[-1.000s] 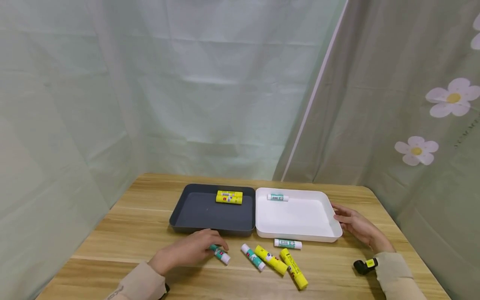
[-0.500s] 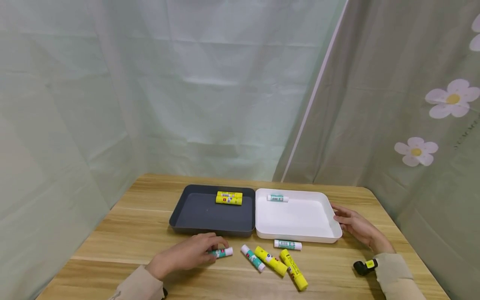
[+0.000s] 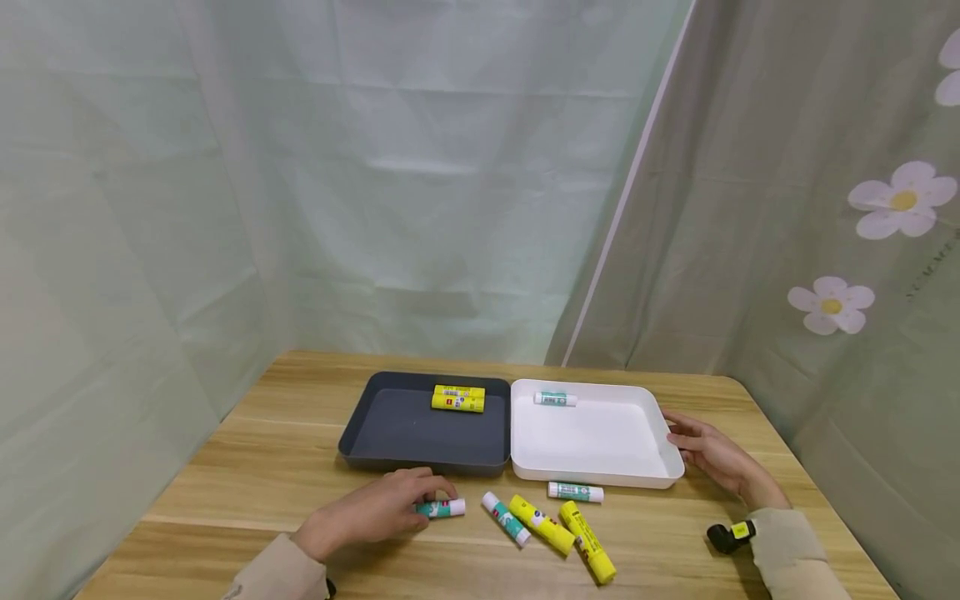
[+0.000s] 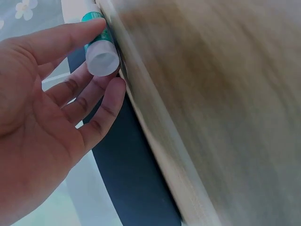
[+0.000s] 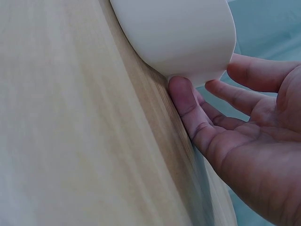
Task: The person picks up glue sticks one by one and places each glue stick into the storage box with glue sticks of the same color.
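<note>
Lying between the left hand's (image 3: 386, 507) thumb (image 4: 70, 38) and fingers (image 4: 104, 112): green-white glue stick (image 3: 442, 507).

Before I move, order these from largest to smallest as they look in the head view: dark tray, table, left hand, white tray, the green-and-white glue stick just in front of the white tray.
1. Table
2. Dark tray and white tray, too alike to rank
3. Left hand
4. Glue stick

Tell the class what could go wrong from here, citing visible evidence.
The green-and-white cylindrical glue stick in the left grip might slip: its body is round. A loose yellow cylindrical glue stick could roll if nudged. The right grip, touching the white rectangular tray, might shift it.
</note>
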Demonstrator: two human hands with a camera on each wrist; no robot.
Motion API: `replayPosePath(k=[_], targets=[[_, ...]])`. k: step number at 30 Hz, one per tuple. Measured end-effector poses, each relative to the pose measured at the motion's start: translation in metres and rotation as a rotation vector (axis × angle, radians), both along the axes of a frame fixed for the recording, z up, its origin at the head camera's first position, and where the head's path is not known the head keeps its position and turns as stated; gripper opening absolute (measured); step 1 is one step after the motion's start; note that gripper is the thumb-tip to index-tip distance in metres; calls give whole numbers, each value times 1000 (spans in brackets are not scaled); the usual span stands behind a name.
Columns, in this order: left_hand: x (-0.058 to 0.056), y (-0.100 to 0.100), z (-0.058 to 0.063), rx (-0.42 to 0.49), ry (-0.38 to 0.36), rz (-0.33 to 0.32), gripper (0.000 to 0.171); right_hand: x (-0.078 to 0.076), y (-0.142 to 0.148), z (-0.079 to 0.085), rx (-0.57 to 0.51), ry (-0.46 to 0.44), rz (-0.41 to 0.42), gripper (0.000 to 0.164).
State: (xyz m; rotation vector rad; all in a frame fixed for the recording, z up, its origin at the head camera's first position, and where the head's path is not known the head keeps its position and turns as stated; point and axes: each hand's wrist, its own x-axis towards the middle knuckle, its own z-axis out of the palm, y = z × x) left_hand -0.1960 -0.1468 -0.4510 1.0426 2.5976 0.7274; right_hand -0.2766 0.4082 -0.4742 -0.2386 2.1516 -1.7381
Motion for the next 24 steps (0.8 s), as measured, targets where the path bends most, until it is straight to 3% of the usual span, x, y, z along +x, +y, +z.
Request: replayPosePath(k=[10, 24], targets=[[-5, -3, 1, 34, -5, 17, 38, 0, 0, 1, -1, -8, -5, 73], [-8, 0, 21, -11, 81, -5, 27, -2, 1, -1, 9, 1, 3, 72]])
